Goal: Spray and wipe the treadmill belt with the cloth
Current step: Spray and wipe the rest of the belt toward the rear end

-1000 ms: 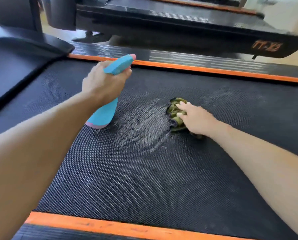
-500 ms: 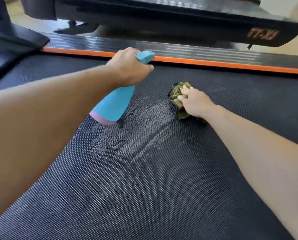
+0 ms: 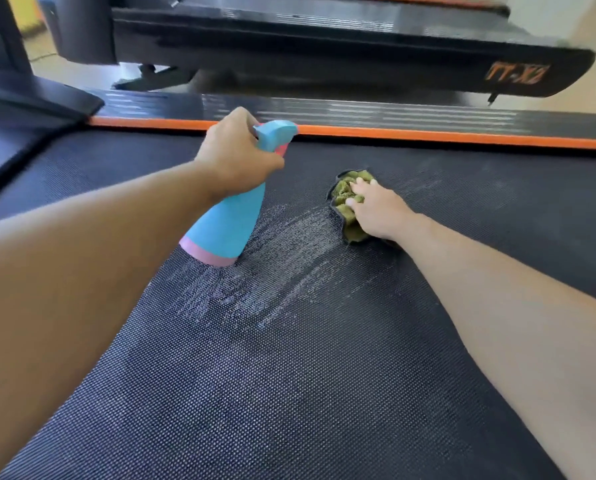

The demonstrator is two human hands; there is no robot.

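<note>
The black textured treadmill belt [image 3: 289,393] fills the view, with a pale wet smear [image 3: 282,268] across its middle. My left hand [image 3: 236,155] grips the neck of a blue spray bottle [image 3: 225,230] with a pink base, held tilted above the belt with its nozzle toward the far side. My right hand [image 3: 376,209] grips a crumpled olive-green cloth [image 3: 346,199] against the belt just right of the wet patch.
An orange strip [image 3: 428,135] and a ribbed black side rail [image 3: 358,114] border the belt's far side. Beyond them stands another black treadmill deck [image 3: 324,46] with orange lettering. A black motor cover [image 3: 19,109] rises at the left.
The view has shifted and come closer. My right hand has slid the cloth a little toward the far rail, and my left hand has carried the bottle further over the belt.
</note>
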